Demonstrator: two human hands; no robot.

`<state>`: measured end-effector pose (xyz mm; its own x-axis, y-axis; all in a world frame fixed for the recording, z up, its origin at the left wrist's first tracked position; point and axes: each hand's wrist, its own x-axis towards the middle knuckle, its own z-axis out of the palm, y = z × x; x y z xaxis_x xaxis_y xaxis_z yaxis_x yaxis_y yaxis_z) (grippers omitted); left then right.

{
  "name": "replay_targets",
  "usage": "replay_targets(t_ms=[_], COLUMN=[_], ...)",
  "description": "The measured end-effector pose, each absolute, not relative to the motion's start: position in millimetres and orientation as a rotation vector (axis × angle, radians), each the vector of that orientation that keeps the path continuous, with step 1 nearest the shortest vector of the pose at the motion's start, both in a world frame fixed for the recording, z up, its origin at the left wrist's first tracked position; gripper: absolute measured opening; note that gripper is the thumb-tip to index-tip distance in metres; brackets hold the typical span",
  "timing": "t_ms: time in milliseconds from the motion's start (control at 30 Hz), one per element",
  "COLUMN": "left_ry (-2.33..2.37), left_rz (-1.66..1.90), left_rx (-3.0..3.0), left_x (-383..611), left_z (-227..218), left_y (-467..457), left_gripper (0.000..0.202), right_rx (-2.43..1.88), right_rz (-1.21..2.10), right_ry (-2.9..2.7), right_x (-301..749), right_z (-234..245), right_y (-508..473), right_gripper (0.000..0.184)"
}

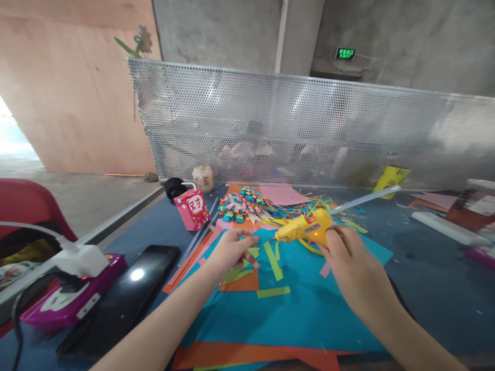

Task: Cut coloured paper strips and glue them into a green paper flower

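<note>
My right hand is closed around a yellow hot glue gun, its nozzle pointing left and a clear glue stick sticking out behind it. My left hand pinches a small green paper strip just left of the nozzle. Both hands hover over a teal paper sheet with loose green strips on it. Orange sheets lie underneath.
A pile of small folded coloured paper pieces lies behind the hands. A red drink carton, a black phone and a purple case with a white plug sit to the left. A perforated metal screen closes the back.
</note>
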<state>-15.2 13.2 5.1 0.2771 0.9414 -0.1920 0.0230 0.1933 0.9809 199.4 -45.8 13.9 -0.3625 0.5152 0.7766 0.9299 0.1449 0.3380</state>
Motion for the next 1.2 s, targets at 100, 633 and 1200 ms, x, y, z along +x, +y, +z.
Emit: replay_targets(t_ms=[100,633,1200], left_ry=[1.100,1.145,1.090], left_rz=[0.860,0.852,0.880], left_rx=[1.181,1.139,1.095], left_x=[-14.8,-13.9,-15.4], left_z=[7.0,12.3,6.1], left_y=[12.4,10.9,12.6], left_gripper=[0.031,0.019,0.025], right_rx=[-1.348,-1.361,-2.198], right_rz=[-1.124,-1.143,-1.009], right_ry=[-1.971,-1.942,-1.610], right_x=[198.2,201.7,343.8], right_z=[14.0,11.5,-21.6], right_y=[-47.3,-48.1,6.5], right_gripper=[0.013,0.011,0.036])
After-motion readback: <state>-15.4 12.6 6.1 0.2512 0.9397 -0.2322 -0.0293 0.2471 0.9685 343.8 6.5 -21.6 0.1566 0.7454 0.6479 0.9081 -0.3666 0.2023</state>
